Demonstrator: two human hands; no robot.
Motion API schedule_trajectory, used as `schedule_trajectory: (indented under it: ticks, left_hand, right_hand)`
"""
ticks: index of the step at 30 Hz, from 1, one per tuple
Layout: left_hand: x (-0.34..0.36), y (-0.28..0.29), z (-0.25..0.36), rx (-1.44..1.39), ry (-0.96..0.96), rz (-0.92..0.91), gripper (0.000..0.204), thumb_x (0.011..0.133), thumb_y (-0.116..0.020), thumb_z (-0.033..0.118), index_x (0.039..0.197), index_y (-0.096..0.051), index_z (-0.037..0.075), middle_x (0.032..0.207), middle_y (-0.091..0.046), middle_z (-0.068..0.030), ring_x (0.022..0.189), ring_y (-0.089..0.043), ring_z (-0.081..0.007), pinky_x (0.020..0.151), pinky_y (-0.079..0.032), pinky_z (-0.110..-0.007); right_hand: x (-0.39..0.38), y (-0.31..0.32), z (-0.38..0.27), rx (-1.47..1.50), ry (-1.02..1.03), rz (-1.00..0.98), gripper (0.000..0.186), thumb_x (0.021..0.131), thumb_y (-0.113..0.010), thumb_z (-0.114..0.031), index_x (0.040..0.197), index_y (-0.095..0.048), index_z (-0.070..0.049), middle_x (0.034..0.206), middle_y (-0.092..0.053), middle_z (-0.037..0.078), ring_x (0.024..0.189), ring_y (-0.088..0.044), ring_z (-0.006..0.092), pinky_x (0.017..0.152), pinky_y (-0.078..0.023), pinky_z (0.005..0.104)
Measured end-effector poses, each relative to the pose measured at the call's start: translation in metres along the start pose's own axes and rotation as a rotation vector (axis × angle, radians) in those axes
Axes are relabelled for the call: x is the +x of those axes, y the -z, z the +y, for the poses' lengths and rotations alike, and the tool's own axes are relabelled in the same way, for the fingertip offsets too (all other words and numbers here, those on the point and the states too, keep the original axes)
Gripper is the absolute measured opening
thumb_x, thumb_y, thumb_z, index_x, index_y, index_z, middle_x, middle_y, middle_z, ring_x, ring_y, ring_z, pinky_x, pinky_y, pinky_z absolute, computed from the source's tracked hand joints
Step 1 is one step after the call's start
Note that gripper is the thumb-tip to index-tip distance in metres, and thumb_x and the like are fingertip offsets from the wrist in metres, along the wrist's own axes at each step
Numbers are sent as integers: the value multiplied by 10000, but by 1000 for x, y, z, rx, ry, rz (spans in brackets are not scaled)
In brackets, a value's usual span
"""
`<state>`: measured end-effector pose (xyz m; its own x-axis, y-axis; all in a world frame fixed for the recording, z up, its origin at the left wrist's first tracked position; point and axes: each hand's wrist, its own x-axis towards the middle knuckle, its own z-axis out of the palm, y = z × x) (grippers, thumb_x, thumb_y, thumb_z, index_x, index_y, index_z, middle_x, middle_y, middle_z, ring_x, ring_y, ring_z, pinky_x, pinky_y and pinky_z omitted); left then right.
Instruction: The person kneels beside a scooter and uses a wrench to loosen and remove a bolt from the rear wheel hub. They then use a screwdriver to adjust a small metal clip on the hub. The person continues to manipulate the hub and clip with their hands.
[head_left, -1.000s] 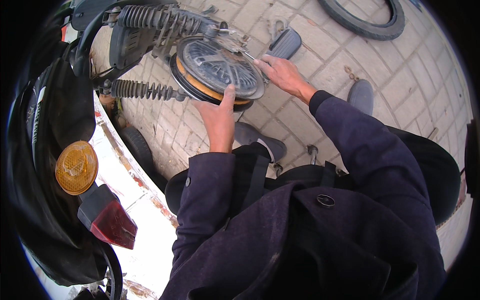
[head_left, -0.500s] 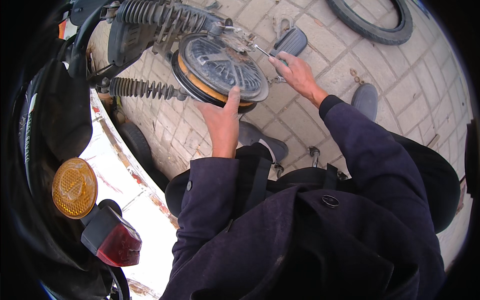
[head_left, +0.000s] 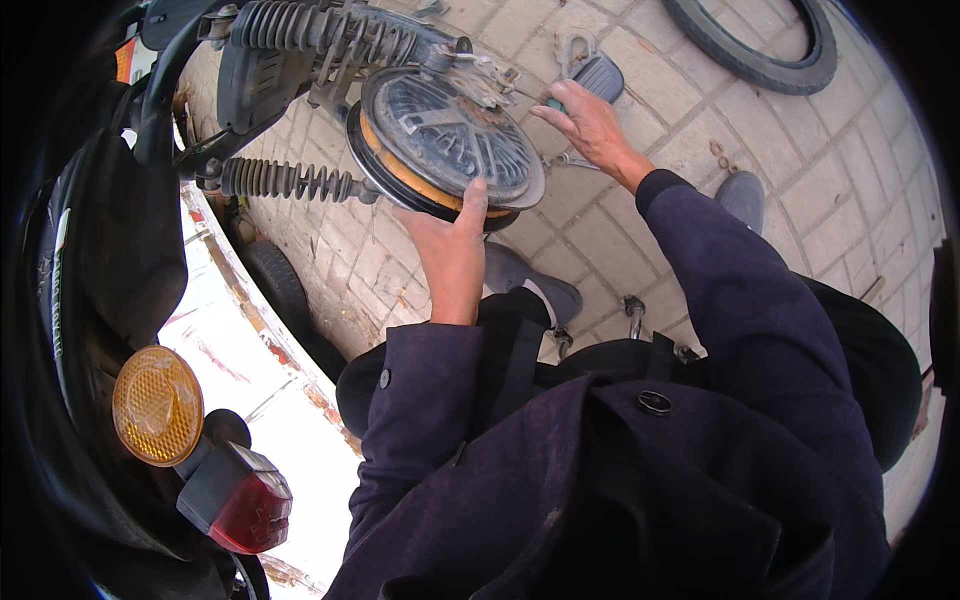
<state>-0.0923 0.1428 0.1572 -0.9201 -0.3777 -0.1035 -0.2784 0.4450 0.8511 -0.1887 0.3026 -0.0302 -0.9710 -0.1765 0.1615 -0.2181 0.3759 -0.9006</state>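
Note:
My left hand (head_left: 450,250) grips the lower edge of a dusty grey wheel hub (head_left: 455,130), thumb on its ribbed cover and fingers hidden beneath. A yellow-orange band (head_left: 385,158) runs round the hub's side, above a dark rim. In my right hand (head_left: 595,130) is a thin screwdriver-like tool with a green handle (head_left: 554,103), pinched between thumb and fingers. Its shaft points left to the dirty metal bracket (head_left: 488,82) at the hub's far side. Whether the tip touches the bracket I cannot tell.
Two shock absorbers (head_left: 295,180) flank the hub on the left. A bare tyre (head_left: 755,70), a black pedal-like pad (head_left: 602,76) and a metal wrench-like tool (head_left: 575,160) lie on the paving. At lower left stand an orange reflector (head_left: 158,405) and a red tail lamp (head_left: 252,510).
My right hand has moved slightly up and left, bringing the tool's shaft closer to the bracket. My left hand keeps its grip on the hub. The whole view has shifted slightly.

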Motion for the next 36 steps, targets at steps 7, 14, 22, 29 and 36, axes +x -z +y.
schedule_trajectory:
  ticks: [7,14,22,29,36]
  left_hand:
    - [-1,-1,5,-18,-5,-3,794,868,-759,118,1431,-251,-116,1401,-427,-230,1252,-460,-272,1115,-320,-367]
    - [-2,-4,11,-41,-3,-7,797,874,-750,98,1449,-238,-108,1418,-423,-221,1268,-452,-265,1123,-307,-362]
    - [-2,-3,4,-24,26,6,800,875,-751,111,1444,-235,-112,1427,-393,-232,1292,-419,-272,1131,-295,-368]
    - [-1,-3,3,28,9,6,820,871,-755,136,1440,-220,-115,1404,-406,-232,1276,-428,-273,1129,-299,-373]
    - [-3,-4,4,-16,27,21,801,868,-751,139,1423,-232,-113,1397,-413,-233,1265,-438,-272,1123,-310,-377]
  right_hand:
    - [4,-2,4,-9,65,37,370,968,-626,-375,1086,-572,-29,963,-539,155,936,-560,376,800,-453,452]
    - [5,-1,9,6,100,14,323,973,-636,-307,1091,-564,-16,979,-525,160,937,-548,369,795,-444,435]
    - [24,-4,18,26,201,-46,302,999,-593,-292,1179,-582,-50,1012,-535,168,985,-553,370,831,-453,432]
    - [24,-18,9,89,101,-126,314,1026,-540,-354,1193,-584,-92,1022,-538,158,989,-553,380,824,-444,451]
    - [40,31,9,-24,137,-310,297,1003,-580,-329,1052,-611,-38,925,-541,147,930,-567,351,795,-434,440]
